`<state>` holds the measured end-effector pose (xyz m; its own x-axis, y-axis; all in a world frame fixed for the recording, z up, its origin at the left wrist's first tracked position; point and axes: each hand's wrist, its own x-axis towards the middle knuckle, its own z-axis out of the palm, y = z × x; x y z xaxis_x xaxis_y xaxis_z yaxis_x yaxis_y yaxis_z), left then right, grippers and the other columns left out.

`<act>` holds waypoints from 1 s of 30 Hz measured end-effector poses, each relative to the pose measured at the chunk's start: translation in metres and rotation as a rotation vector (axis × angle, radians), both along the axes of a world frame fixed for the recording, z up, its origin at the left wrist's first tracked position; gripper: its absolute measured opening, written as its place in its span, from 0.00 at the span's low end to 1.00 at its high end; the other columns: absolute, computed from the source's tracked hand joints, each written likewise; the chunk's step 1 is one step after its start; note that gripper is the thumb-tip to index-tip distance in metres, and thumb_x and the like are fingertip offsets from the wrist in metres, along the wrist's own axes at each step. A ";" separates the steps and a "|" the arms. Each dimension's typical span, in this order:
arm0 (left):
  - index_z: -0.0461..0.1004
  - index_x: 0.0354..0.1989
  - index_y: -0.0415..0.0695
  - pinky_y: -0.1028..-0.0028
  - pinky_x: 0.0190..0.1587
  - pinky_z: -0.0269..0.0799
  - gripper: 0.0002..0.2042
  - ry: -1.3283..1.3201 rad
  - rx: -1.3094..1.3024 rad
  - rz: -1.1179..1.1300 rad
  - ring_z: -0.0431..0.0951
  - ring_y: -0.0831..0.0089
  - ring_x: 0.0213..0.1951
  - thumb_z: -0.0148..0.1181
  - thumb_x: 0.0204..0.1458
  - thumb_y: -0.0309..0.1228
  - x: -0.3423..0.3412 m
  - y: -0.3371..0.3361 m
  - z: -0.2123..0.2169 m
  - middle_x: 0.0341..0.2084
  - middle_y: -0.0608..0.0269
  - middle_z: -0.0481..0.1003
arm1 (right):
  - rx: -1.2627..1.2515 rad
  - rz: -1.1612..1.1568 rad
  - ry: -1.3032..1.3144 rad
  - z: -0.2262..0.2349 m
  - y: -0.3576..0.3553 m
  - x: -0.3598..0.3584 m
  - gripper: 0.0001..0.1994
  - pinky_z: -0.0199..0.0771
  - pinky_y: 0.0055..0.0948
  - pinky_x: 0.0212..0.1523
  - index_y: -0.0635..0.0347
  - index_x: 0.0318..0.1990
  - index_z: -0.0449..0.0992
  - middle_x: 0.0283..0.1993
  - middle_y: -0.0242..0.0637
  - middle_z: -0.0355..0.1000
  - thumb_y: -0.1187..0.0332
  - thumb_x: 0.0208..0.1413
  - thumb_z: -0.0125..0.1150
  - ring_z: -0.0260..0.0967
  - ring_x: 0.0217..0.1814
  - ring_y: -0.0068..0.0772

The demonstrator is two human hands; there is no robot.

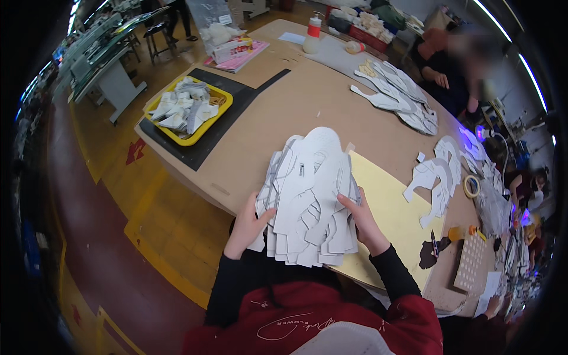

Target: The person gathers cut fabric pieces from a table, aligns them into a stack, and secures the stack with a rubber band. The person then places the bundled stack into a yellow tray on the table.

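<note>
A thick stack of white cut shoe-upper pieces (307, 195) lies between my two hands at the near edge of the table. My left hand (251, 225) grips its left side, thumb on top. On the opposite side my right hand (361, 219) holds the edge the same way, thumb pressed on the upper layer. Fingers of both hands are partly hidden beneath the pieces. The layers are fanned unevenly, with staggered lower ends. A yellow sheet (390, 204) lies on the table to the right, partly under the stack.
A yellow tray (186, 141) of small white pieces sits on a black mat (236, 97) at the left. More cut pieces (402, 97) lie far right, near a seated person. A pump bottle (312, 35), tape roll (471, 186) and pen (435, 244) are also on the table.
</note>
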<state>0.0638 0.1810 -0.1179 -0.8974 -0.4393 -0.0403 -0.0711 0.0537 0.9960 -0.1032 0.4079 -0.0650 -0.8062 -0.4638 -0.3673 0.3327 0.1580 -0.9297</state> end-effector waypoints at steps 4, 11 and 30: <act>0.62 0.59 0.34 0.73 0.58 0.64 0.22 0.103 0.211 0.164 0.71 0.72 0.54 0.60 0.56 0.22 0.033 0.036 -0.008 0.51 0.54 0.72 | -0.088 0.114 -0.206 0.023 -0.008 -0.008 0.32 0.78 0.37 0.50 0.69 0.63 0.59 0.54 0.49 0.69 0.66 0.56 0.67 0.70 0.58 0.37; 0.61 0.60 0.35 0.73 0.59 0.64 0.23 0.207 0.575 0.349 0.72 0.73 0.54 0.60 0.56 0.20 0.037 0.064 -0.001 0.52 0.57 0.71 | 0.017 0.284 -0.099 -0.007 -0.011 -0.028 0.22 0.80 0.33 0.44 0.78 0.54 0.68 0.45 0.48 0.76 0.73 0.54 0.65 0.78 0.42 0.35; 0.72 0.55 0.40 0.72 0.54 0.71 0.26 0.273 0.001 0.153 0.73 0.76 0.52 0.74 0.46 0.26 -0.024 0.001 0.077 0.49 0.64 0.76 | -0.304 0.521 0.657 0.016 -0.037 -0.054 0.18 0.69 0.31 0.58 0.65 0.56 0.74 0.53 0.41 0.77 0.71 0.59 0.59 0.71 0.55 0.28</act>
